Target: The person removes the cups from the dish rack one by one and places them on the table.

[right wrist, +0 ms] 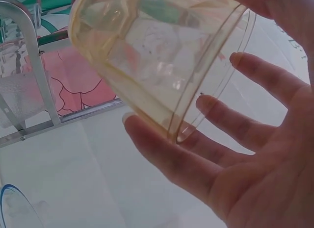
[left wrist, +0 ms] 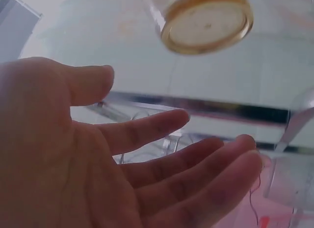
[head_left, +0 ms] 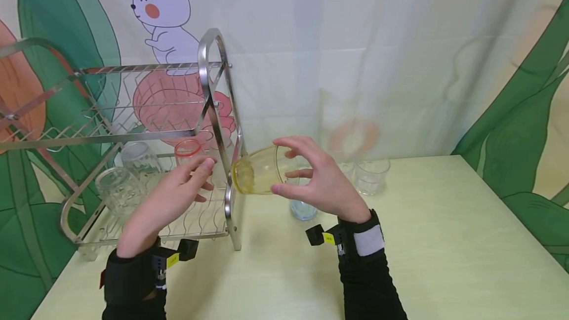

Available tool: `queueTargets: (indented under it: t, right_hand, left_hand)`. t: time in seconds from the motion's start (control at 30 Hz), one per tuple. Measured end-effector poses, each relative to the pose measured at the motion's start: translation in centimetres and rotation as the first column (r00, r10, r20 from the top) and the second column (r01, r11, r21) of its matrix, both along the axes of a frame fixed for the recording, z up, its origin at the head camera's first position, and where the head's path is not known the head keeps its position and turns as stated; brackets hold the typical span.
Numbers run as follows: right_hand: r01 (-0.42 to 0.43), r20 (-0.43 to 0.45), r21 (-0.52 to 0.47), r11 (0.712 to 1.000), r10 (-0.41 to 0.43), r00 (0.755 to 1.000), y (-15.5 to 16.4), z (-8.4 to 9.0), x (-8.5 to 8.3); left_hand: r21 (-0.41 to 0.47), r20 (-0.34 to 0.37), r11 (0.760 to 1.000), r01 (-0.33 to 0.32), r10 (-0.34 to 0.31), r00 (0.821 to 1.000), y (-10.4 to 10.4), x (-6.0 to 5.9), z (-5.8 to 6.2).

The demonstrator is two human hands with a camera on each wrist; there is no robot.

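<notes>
My right hand [head_left: 306, 174] holds a clear yellow cup [head_left: 257, 169] on its side, fingers and thumb curled round its rim end, its base pointing left toward the metal dish rack [head_left: 213, 93]. In the right wrist view the yellow cup [right wrist: 147, 61] fills the upper frame against my fingers [right wrist: 171, 154]. My left hand [head_left: 178, 189] is open, palm up, fingers stretched over the rack's lower shelf near a red-rimmed cup [head_left: 187, 151]. The left wrist view shows my bare palm [left wrist: 73, 159] with the yellow cup's base [left wrist: 206, 22] above it, apart from the fingers.
Two clear glasses [head_left: 129, 177] stand upside down on the rack's lower shelf. A bluish glass [head_left: 304, 209] and a clear glass [head_left: 371, 176] stand on the pale green table [head_left: 444, 241] behind my right hand. A printed curtain hangs behind.
</notes>
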State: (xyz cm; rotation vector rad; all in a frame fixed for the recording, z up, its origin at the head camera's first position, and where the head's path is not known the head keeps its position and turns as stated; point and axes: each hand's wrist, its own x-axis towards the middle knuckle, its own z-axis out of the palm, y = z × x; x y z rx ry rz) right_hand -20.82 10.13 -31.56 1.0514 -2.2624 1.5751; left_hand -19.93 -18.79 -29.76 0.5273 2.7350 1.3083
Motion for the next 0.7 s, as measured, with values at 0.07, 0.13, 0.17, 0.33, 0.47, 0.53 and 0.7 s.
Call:
queueTargets:
  t: [0.07, 0.13, 0.17, 0.33, 0.47, 0.53, 0.7]
  right_hand:
    - [0.001, 0.000, 0.005, 1.000, -0.001, 1.000, 0.1, 0.0, -0.1]
    - [0.005, -0.002, 0.016, 1.000, -0.004, 1.000, 0.1, -0.1, -0.1]
    - [0.008, -0.003, 0.023, 1.000, -0.008, 1.000, 0.0, -0.1, -0.1]
    - [0.027, -0.006, 0.061, 0.998, -0.027, 1.000, 0.0, -0.2, -0.1]
    - [0.043, -0.004, 0.075, 0.996, -0.043, 0.999, 0.2, -0.2, 0.0]
    - [0.046, -0.002, 0.079, 0.996, -0.046, 0.999, 0.5, -0.2, -0.1]
    - [0.079, 0.007, 0.097, 0.992, -0.080, 0.997, 1.5, -0.2, -0.2]
  left_hand:
    - [-0.029, 0.008, 0.999, -0.024, 0.025, 1.000, -0.7, -0.1, 0.0]
    - [-0.063, 0.018, 0.996, -0.057, 0.058, 0.998, -1.4, -0.2, 0.0]
    - [-0.083, 0.027, 0.993, -0.079, 0.081, 0.996, -1.8, -0.2, -0.1]
    - [-0.183, 0.010, 0.964, -0.192, 0.197, 0.980, -3.7, -0.6, -0.2]
    - [-0.195, -0.072, 0.930, -0.310, 0.302, 0.951, -4.9, -1.0, -0.6]
    - [-0.176, -0.153, 0.892, -0.416, 0.393, 0.907, -5.4, -1.3, -1.0]
    - [-0.043, -0.305, 0.752, -0.658, 0.617, 0.725, -6.1, -2.2, -2.6]
